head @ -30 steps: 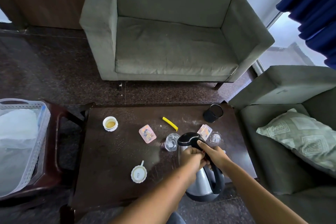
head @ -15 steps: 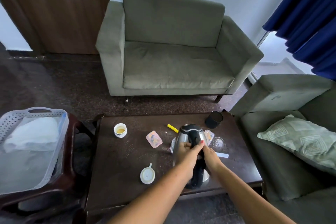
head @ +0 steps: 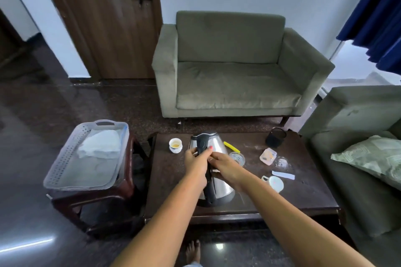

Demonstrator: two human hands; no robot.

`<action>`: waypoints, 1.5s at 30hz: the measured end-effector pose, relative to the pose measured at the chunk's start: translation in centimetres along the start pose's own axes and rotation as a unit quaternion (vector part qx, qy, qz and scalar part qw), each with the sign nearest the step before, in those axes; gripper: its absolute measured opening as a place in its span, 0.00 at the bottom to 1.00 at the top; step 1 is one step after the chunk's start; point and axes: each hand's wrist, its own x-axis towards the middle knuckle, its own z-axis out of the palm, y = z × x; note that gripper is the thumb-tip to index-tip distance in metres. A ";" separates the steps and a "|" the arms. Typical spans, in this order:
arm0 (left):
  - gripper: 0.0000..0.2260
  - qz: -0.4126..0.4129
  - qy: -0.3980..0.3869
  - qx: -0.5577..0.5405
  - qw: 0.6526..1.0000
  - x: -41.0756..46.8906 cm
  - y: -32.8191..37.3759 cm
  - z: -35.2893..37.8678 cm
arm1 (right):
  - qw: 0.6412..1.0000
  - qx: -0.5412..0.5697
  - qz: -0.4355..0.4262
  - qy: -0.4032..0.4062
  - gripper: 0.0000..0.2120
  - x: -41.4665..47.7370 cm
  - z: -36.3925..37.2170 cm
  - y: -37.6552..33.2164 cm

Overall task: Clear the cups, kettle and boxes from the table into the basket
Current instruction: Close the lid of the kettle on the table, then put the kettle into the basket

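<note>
Two hands were wrapped around the black handle of the steel kettle (head: 219,147), which was held over the dark wooden table (head: 282,199) near its left half. The left hand (head: 196,159) was closed on the upper part of the handle, and the right hand (head: 225,163) was pressed against the handle just beside it, fingers curled; whether the kettle's base touched the tabletop could not be told. A small white cup (head: 175,145) holding yellowish liquid was seen just left of the kettle's lid. A clear glass (head: 237,158) was partly hidden behind the right hand, and a yellow stick (head: 232,147) lay beyond it. Further right, a pink box (head: 268,156), a second clear glass (head: 282,162), a strip of white paper (head: 283,175) and a pale lidded cup (head: 273,183) were spread over the tabletop, with a black mesh holder (head: 276,137) at the far edge. The pale perforated basket (head: 58,169) was set on a dark stool (head: 91,199) left of the table, a white cloth (head: 99,144) lying inside it.
</note>
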 end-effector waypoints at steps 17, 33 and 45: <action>0.05 0.127 -0.041 0.055 0.990 8.0 14.9 -25.2 | 0.926 -0.289 -0.200 0.137 0.13 11.2 17.7 -9.7; 0.19 0.016 -0.204 0.122 0.971 24.4 21.6 -40.9 | 0.916 -0.387 -0.051 0.092 0.13 28.1 30.8 -14.1; 0.20 -0.053 -0.242 0.118 0.962 29.1 20.7 -44.4 | 0.920 -0.385 0.019 0.072 0.16 29.8 33.3 -12.3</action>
